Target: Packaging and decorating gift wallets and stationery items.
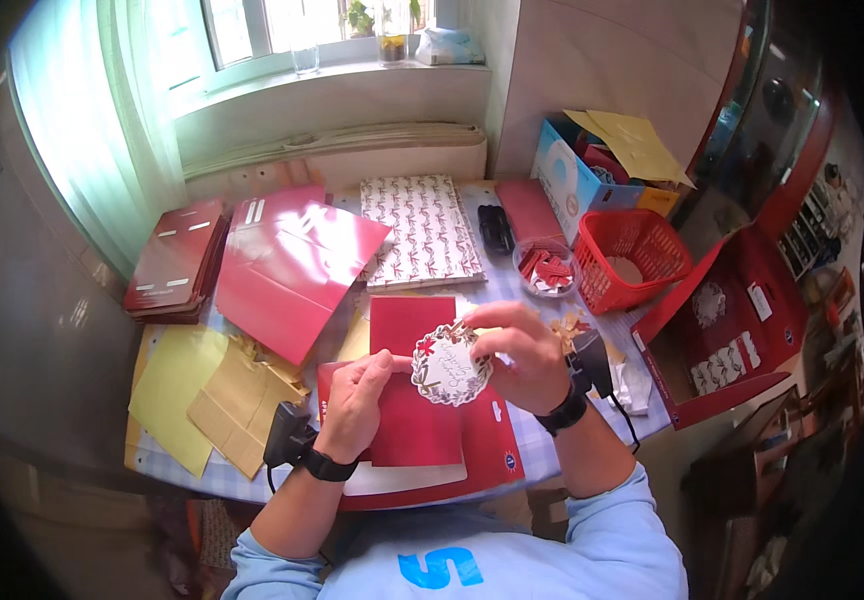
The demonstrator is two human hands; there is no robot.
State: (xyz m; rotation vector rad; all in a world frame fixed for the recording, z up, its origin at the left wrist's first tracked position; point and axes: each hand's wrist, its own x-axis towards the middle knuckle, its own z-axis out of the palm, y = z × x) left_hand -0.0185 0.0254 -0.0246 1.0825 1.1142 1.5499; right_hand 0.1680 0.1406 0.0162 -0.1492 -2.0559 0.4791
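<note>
A round paper cutout [450, 367] with a scalloped edge, a printed wreath and writing is held above a red card [417, 427]. My right hand [525, 352] pinches its upper right edge between thumb and fingers. At the cutout's left edge is the index fingertip of my left hand [357, 401], whose other fingers are curled. Whether those fingers grip the red card is hidden. Beneath the card lies a larger red printed cardboard sheet [495, 450] with a white area along its front.
Glossy red sheets [289, 277], stacked red folders [173, 259] and a leaf-patterned stack [420, 229] lie behind. Yellow paper [176, 397] is at left. On the right stand a plastic tub of scraps [544, 270], a red basket [627, 255], a blue box [574, 180] and an opened red box [724, 337].
</note>
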